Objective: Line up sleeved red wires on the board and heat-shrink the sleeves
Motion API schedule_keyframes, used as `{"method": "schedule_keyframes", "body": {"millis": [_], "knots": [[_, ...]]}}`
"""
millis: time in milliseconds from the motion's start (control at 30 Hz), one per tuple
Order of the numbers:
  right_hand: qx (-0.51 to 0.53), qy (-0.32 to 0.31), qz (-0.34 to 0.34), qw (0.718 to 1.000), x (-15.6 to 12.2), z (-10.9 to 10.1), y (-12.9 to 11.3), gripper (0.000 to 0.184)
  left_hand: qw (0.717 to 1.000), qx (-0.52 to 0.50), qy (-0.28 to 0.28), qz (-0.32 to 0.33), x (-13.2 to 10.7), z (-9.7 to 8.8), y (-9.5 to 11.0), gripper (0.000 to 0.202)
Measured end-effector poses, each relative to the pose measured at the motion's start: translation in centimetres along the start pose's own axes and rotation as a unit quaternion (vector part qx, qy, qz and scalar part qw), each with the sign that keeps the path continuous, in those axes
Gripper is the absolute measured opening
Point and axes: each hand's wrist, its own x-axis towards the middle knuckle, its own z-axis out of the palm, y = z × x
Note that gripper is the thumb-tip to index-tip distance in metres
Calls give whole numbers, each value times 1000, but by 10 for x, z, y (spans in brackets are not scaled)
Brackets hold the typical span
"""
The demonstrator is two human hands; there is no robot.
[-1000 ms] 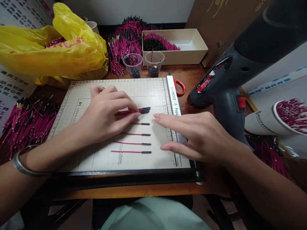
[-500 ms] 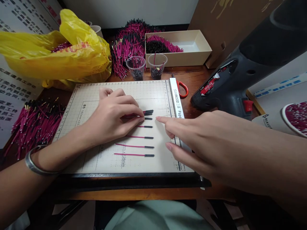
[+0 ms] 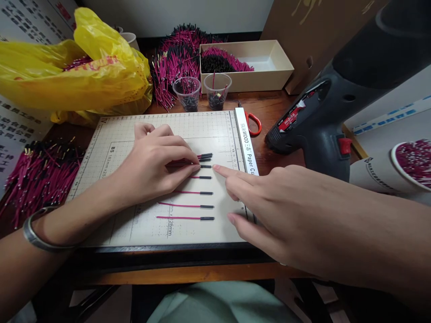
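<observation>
on paper cutter board (image 3: 134, 226), centre | left hand (image 3: 151, 172) pinched down on wire bundle (image 3: 204, 156), probably to keep it flat | right hand (image 3: 269, 202) loose, holds nothing, index tip at bundle's black ends | single wires (image 3: 185, 205) rowed nearer board's front edge, black ends lined up

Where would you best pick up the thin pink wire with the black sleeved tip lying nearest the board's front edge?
Pinch the thin pink wire at its pink middle, coming down from above. It lies flat and straight on the cream gridded cutting board, apart from the next wire, so there is probably room either side.
</observation>
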Motion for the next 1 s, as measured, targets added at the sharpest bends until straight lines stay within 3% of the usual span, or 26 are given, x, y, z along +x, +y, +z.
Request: {"method": "schedule_keyframes", "body": {"millis": [167,433,633,800,1000], "knots": [[-18,31,-20,999,-3,1,-2,30,1000,6,4,20,-1,1,-1,23],[-32,35,-19,999,-5,0,-3,36,998,35,-36,25,-3,-5,3,24],[-10,13,-16,1000,-2,-2,-3,36,999,21,-17,20,-3,-2,3,24],[17,-30,28,999,0,-6,-4,39,998,18,10,51,-2,1,-1,22],[23,-57,31,998,3,-5,0,41,999,16,-1,33,-4,1,-1,24]]}}
